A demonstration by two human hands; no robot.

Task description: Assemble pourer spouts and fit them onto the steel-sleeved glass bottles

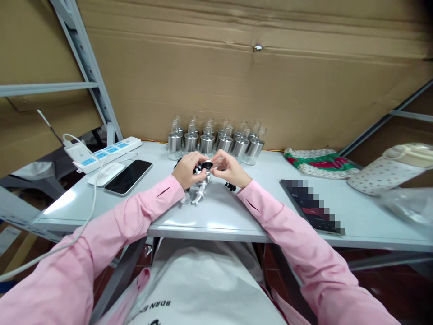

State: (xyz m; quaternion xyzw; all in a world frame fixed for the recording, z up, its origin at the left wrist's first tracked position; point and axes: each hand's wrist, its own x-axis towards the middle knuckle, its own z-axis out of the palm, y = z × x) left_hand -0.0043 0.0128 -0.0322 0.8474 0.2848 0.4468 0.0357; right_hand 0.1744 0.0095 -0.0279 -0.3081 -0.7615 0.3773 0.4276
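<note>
My left hand [189,170] and my right hand [232,168] meet over the middle of the table. Between their fingertips is a small black round cap-like part [207,165] with a pale or shiny top, and both hands are closed on it. Just below my left hand lie several small shiny metal spout-like pieces [200,193]. A cluster of small black pieces [230,186] rests under my right hand, and more dark pieces are partly hidden behind my left fingers. Beyond the hands, clear glass bottles with silver metal sleeves [207,143] stand in rows.
At left are a power strip [104,155], a white charger [106,174] and a black phone [128,177]; a white cable crosses my left sleeve. To the right lie a dark flat packet [309,205], a patterned cloth [321,163] and a dotted tumbler [379,169]. Cardboard [203,67] stands behind.
</note>
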